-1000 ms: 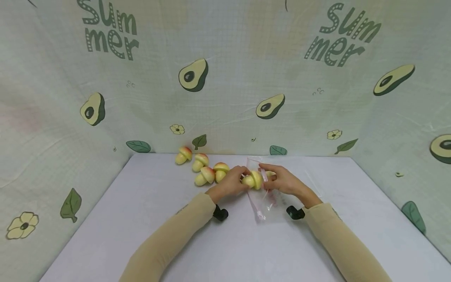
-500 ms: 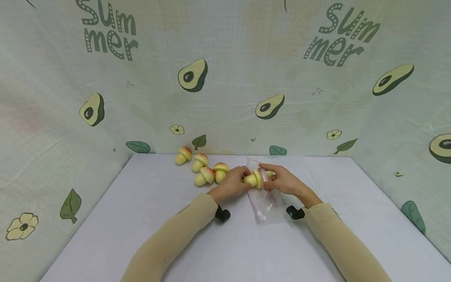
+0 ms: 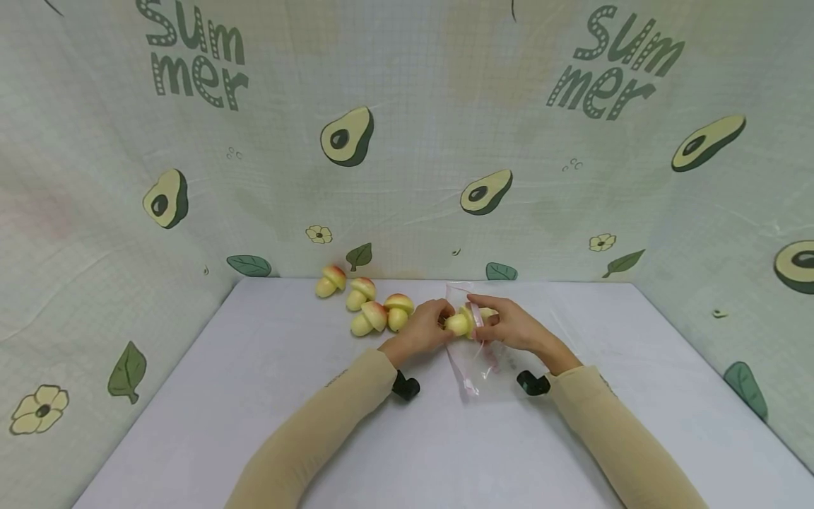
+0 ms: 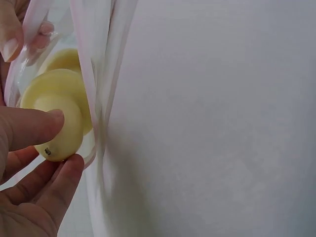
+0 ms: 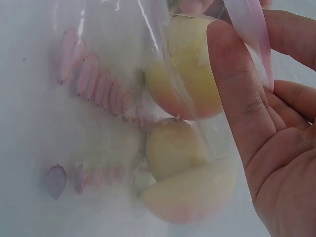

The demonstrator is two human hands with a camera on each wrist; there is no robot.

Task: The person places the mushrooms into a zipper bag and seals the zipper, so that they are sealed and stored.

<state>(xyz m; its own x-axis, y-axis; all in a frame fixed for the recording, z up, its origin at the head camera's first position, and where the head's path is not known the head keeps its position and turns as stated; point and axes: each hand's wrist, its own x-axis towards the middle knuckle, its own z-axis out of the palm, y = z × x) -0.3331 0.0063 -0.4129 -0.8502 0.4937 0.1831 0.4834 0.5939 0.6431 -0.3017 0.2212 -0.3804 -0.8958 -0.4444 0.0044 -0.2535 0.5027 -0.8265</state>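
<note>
My left hand (image 3: pixel 425 324) pinches a pale yellow toy mushroom (image 4: pixel 74 132) by its stem, thumb on one side and fingertips beneath. Its cap lies within the mouth of a clear plastic zip bag (image 3: pixel 473 373) with pink edging. At that mouth my right hand (image 3: pixel 511 326) holds the bag's edge between thumb and fingers. Through the film in the right wrist view, another mushroom (image 5: pixel 190 197) with a pinkish cap lies inside the bag, just below the held mushroom. Pink printing (image 5: pixel 101 86) marks the bag's side.
Several more yellow mushrooms with reddish caps lie left of my left hand, among them one nearest it (image 3: pixel 398 309) and one at the back edge (image 3: pixel 331 281). A white cloth covers the table (image 3: pixel 381 452). Behind it rises a fabric backdrop (image 3: pixel 407 212) printed with avocados.
My left hand has moved slightly right, pushing the mushroom deeper into the bag's mouth, so less of its cap shows outside. The right hand stays in place on the bag.
</note>
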